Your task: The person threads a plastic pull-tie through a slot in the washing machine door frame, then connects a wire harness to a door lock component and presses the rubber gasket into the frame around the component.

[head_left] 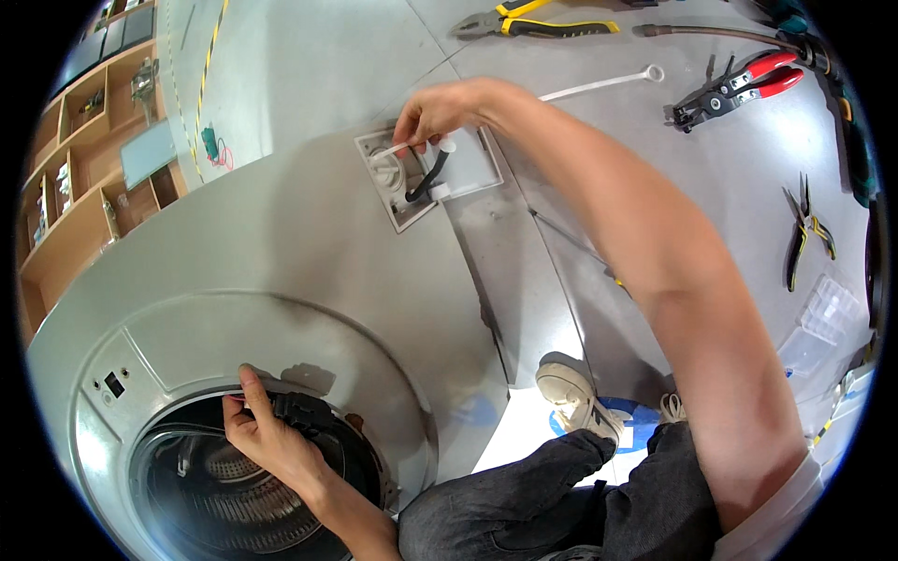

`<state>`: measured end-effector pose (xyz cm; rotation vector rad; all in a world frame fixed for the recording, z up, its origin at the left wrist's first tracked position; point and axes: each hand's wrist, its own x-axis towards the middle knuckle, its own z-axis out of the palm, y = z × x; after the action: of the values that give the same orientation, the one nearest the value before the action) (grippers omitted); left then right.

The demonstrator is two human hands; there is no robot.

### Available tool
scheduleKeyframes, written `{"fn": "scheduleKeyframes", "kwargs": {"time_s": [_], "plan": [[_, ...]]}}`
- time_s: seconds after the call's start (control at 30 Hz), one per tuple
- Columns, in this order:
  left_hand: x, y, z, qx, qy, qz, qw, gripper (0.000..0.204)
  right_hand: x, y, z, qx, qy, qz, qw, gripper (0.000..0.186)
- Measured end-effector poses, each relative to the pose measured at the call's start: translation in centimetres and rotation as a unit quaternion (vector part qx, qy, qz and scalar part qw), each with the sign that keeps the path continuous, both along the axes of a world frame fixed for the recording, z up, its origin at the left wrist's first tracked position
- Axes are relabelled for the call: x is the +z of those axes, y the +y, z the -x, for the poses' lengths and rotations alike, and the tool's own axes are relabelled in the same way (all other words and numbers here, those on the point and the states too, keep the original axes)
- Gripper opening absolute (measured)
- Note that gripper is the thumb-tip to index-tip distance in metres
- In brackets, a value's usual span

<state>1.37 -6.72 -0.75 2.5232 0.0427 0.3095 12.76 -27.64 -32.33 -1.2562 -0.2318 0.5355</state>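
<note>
**Right grip on the white strip at the recess, left grip well apart**

Located at upper centre: square recess (381, 187) in the front of a grey washing machine (318, 224). Seen inside: round white cap (385, 177) toward the left, bent black hose (428, 178) toward the right.

Right grip (447, 107) above the recess, reaching in from the upper right. Fingertips drawn to a narrow pinch, with a slim white strip (394, 150) between them. Loose tool or part of the cap: cannot tell.

Key relation: strip just left of and below the right fingertips, long axis slanting down-left over the upper part of the cap. Hose just right of the strip, running from a pale plug (448, 146) at upper right to lower left, close under the fingers. Right grip clearly the nearer.

Left grip (267, 439) well below and left, at the upper rim of the round door opening, beside a black latch-like block (304, 411). One digit extended upward, others curled; reddish sliver near the tips, too small to identify. Cannot tell how firmly closed, or on what.

On the floor (599, 140) to the right: red-handled pliers (734, 92).
</note>
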Motion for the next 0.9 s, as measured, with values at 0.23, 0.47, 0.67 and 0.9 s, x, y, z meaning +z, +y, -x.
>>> {"fn": "scheduleKeyframes", "kwargs": {"time_s": [0.23,0.47,0.67,0.9], "plan": [[0.6,0.4,0.1,0.003,0.024,-0.03,0.999,0.028,-0.4,0.1,-0.2,-0.024,0.022,-0.048,0.998,0.017],[0.1,0.1,0.0,-0.017,-0.004,-0.052,0.998,0.028,-0.8,2.5,-0.6,-0.066,0.002,-0.006,0.998,0.023],[0.3,-0.4,0.1,-0.009,0.006,-0.036,0.999,0.028,2.4,5.9,1.0,-0.239,-0.012,0.187,0.953,0.037],[0.0,-0.5,-0.1,-0.01,0.017,-0.016,1.0,0.026,0.8,3.3,1.7,-0.171,0.078,-0.057,0.981,0.022]]}}
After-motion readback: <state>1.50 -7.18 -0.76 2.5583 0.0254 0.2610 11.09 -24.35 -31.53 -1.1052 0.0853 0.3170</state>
